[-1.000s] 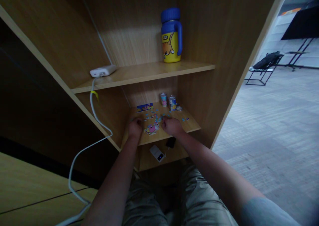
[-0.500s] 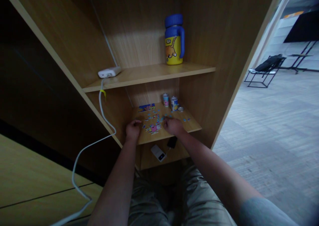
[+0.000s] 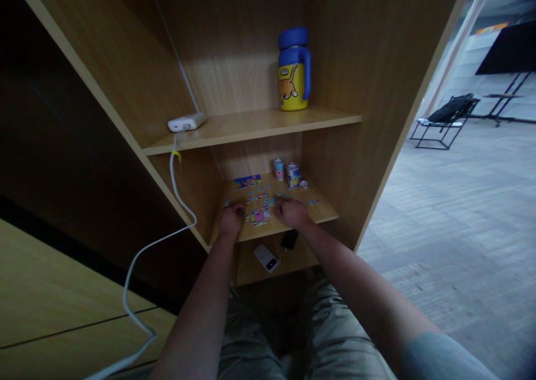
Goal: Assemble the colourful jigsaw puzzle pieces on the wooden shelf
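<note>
Small jigsaw puzzle pieces (image 3: 269, 198) lie scattered over the middle shelf. A joined patch of puzzle (image 3: 259, 216) with a pink figure sits near the shelf's front, between my hands. My left hand (image 3: 232, 219) rests at the patch's left side, its fingers curled together; whatever they hold is too small to name. At the right of the patch is my right hand (image 3: 292, 212), with thumb and fingers pinched over loose pieces, their tips partly hidden. A colourful picture card (image 3: 247, 181) lies flat toward the back left.
Two small printed cans, one pink and blue (image 3: 278, 169) and one blue and yellow (image 3: 293, 175), stand at the back right beside a round lid (image 3: 304, 184). Above are a blue-yellow bottle (image 3: 293, 70) and a white power bank (image 3: 186, 122) with a cable. Below lies a white device (image 3: 266, 258).
My left hand has shifted right, closer to the joined patch, and its fingers have curled in; pieces at the shelf's left now show. The right hand stays nearly in place.
</note>
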Demonstrator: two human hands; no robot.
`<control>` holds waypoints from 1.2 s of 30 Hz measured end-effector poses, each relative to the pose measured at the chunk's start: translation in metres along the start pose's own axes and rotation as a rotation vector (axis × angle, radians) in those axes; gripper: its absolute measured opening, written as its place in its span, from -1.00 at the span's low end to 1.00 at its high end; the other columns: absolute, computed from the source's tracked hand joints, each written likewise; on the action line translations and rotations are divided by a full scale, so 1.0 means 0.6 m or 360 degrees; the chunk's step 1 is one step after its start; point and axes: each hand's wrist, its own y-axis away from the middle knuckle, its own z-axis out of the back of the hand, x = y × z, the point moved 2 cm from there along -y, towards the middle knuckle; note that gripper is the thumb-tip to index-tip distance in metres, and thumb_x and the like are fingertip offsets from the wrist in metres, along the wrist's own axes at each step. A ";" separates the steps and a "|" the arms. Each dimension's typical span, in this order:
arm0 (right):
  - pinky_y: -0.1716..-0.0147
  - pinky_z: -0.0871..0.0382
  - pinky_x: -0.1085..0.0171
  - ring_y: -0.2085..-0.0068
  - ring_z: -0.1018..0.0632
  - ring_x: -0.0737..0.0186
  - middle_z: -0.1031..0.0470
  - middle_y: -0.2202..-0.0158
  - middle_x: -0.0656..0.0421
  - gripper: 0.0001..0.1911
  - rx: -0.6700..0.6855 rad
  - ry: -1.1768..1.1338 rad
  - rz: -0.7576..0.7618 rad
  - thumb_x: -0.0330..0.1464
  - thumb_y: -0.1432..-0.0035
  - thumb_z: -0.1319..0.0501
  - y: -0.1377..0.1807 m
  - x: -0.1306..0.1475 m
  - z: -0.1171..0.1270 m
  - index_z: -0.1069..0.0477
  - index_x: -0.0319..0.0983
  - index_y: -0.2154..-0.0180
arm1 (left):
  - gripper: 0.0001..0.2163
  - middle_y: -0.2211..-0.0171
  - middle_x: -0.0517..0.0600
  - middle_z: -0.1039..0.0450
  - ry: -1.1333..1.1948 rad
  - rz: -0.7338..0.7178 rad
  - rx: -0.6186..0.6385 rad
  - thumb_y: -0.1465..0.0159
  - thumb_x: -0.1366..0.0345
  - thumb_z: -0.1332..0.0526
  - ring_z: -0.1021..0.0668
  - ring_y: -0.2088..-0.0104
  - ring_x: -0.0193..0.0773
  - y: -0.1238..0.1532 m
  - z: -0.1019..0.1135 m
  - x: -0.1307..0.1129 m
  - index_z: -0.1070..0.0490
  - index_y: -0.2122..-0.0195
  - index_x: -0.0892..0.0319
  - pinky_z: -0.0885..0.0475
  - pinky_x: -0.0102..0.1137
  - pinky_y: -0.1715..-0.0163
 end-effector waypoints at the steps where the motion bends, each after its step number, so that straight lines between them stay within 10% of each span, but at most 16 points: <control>1: 0.02 -0.53 0.19 -0.02 -0.73 0.01 -0.72 -0.04 -0.04 -0.58 0.0000 -0.0006 0.0001 -0.19 -0.55 -0.06 0.000 0.000 0.000 -0.53 -0.18 -0.23 | -0.69 -0.01 0.08 -0.75 0.0027 -0.0018 -0.0006 -0.24 0.54 -0.25 -0.72 -0.05 -0.04 0.000 -0.001 0.001 -0.70 0.13 0.08 -0.56 -0.18 -0.19; 16: 0.02 -0.52 0.19 -0.01 -0.73 0.00 -0.74 -0.01 -0.03 -0.59 0.0003 -0.0008 -0.0020 -0.20 -0.54 -0.08 -0.002 -0.002 -0.002 -0.54 -0.17 -0.21 | -0.65 0.03 0.33 -0.73 -0.0177 0.0382 -0.0163 -0.31 0.53 -0.22 -0.75 -0.01 0.15 0.006 0.014 0.003 -0.70 -0.04 0.27 -0.58 -0.13 -0.09; 28: -0.01 -0.52 0.22 -0.03 -0.73 0.03 -0.72 -0.04 -0.04 -0.61 -0.0050 -0.0044 0.0000 -0.22 -0.56 -0.06 0.000 -0.002 -0.006 -0.54 -0.19 -0.19 | -0.65 -0.13 0.15 -0.71 -0.0133 0.0341 -0.0028 -0.40 0.47 -0.18 -0.72 -0.11 -0.04 0.004 0.017 -0.004 -0.68 -0.09 0.17 -0.55 -0.24 -0.21; 36: 0.07 -0.56 0.16 0.02 -0.76 -0.10 -0.72 0.04 -0.18 -0.68 -0.0157 -0.0212 -0.0502 -0.38 -0.51 -0.10 -0.015 -0.031 -0.018 -0.51 -0.33 -0.14 | -0.70 -0.08 0.14 -0.72 -0.0234 0.0188 0.0078 -0.39 0.49 -0.20 -0.69 -0.14 -0.05 0.002 0.006 -0.013 -0.71 0.01 0.17 -0.51 -0.23 -0.26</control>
